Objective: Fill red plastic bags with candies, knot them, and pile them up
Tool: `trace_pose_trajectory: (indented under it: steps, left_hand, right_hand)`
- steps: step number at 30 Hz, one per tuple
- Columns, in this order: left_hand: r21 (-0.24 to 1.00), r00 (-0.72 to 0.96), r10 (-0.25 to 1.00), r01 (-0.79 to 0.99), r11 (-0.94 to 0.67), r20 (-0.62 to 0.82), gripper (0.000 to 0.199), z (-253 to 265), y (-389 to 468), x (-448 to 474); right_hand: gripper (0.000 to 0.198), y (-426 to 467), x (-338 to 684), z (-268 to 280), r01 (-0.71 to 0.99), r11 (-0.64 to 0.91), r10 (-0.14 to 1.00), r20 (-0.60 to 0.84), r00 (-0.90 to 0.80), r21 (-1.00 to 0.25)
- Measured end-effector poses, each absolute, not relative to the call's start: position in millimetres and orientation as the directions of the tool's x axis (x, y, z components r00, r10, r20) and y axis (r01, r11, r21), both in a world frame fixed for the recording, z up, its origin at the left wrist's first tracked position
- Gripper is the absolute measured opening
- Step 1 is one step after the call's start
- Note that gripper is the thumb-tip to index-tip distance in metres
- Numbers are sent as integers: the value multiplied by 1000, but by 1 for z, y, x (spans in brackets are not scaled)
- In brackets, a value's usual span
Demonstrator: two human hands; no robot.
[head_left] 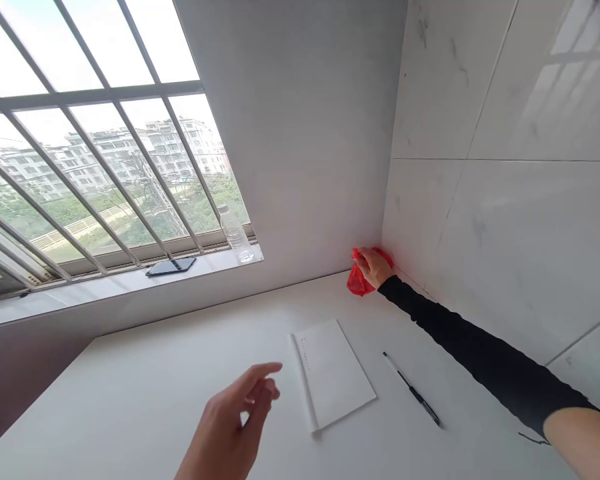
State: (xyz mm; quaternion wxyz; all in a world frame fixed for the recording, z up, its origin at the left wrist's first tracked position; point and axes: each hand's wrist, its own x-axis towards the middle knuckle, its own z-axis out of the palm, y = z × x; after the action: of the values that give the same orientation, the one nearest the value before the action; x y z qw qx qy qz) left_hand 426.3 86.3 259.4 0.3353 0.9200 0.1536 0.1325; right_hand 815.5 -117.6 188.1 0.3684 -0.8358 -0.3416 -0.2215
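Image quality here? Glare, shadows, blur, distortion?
Head view: sky through the barred window nearly blown white; bar-like reflections glare off the marble-look wall tiles, upper right; window leans, probably wide-angle distortion. Same head view: faint shadow by the pen; print on the white booklet too small to read; no obvious motion blur on the right hand.

Left hand (230, 417): just kinda hovering, fingers (266, 369) loosely curled
Right hand (375, 268): bunched into a grip
Right arm (580, 430): stretched way out, black sleeve (463, 343)
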Motion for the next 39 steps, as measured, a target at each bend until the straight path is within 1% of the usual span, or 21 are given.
trace_pose_trajectory:
  steps: [1, 3, 6, 7, 8, 10, 11, 13, 15, 16, 18, 21, 23, 24, 26, 29, 30, 32, 34, 37, 39]
  left_hand:
    - [701, 919, 377, 193, -686, 116, 39, 264, 74, 448]
    - [755, 907, 403, 178, -631, 123, 44, 262, 44, 484]
    - [820, 895, 424, 135, -557, 140, 51, 231, -6, 507]
    - [839, 888, 434, 118, -531, 150, 47, 216, -22, 505]
    - [857, 876, 458, 115, -503, 151, 39, 201, -35, 498]
    - [890, 853, 507, 130, -438, 125, 24, 174, -54, 476]
    - [905, 846, 524, 144, -400, 97, 23, 165, -60, 462]
    - [930, 848, 528, 159, -330, 42, 25, 152, -65, 435]
    - [946, 853, 522, 159, -281, 12, 23, 145, -63, 413]
    - [951, 851, 525, 161, -266, 2, 23, 142, -61, 405]
    - [954, 828, 560, 174, -243, -8, 23, 135, -57, 392]
    - [953, 717, 697, 210, -220, 3, 23, 123, -48, 378]
    - [950, 629, 777, 234, -208, 15, 24, 119, -43, 372]
    - [949, 607, 795, 241, -202, 15, 24, 119, -42, 370]
    - [945, 614, 789, 236, -224, 33, 28, 122, -43, 367]
    - [902, 688, 710, 198, -384, 151, 45, 130, -52, 368]
    - [877, 708, 681, 193, -440, 186, 45, 132, -55, 369]
    - [839, 732, 648, 207, -504, 209, 33, 134, -57, 370]
    - [817, 750, 631, 230, -528, 197, 20, 134, -56, 370]
    - [758, 817, 539, 214, -617, 208, 22, 136, -50, 370]
    - [712, 850, 470, 178, -679, 236, 20, 138, -46, 368]
  right_hand:
    - [29, -120, 796, 195, 758, -451, 424, 634, 646, -471]
    - [32, -124, 750, 205, 796, -363, 466, 645, 605, -484]
    - [31, -136, 673, 213, 802, -250, 555, 598, 578, -543]
    - [30, -142, 650, 213, 779, -213, 588, 559, 584, -590]
    - [28, -149, 629, 213, 737, -171, 629, 504, 592, -653]
    - [24, -165, 597, 208, 613, -89, 730, 367, 576, -785]
    - [24, -172, 586, 203, 552, -66, 778, 304, 551, -831]
    - [32, -185, 570, 190, 488, -68, 855, 201, 478, -870]
    - [40, -194, 559, 174, 473, -95, 899, 128, 418, -876]
    - [39, -197, 555, 167, 471, -107, 916, 97, 389, -876]
    - [29, -201, 549, 157, 468, -124, 934, 56, 352, -875]
    - [16, -210, 548, 153, 447, -193, 902, 22, 432, -874]
    - [16, -217, 550, 154, 398, -254, 848, -5, 530, -881]
    - [17, -220, 551, 155, 374, -277, 828, -22, 560, -885]
    - [19, -224, 551, 157, 327, -317, 813, -78, 577, -890]
    - [37, -222, 544, 161, 285, -364, 819, -159, 551, -887]
    - [39, -220, 541, 162, 291, -370, 825, -169, 539, -882]
    - [30, -216, 535, 164, 328, -355, 848, -153, 508, -875]
    - [27, -214, 531, 164, 335, -342, 859, -148, 490, -878]
    - [28, -213, 528, 160, 306, -342, 863, -169, 476, -888]
    - [24, -212, 525, 157, 333, -322, 884, -155, 442, -886]
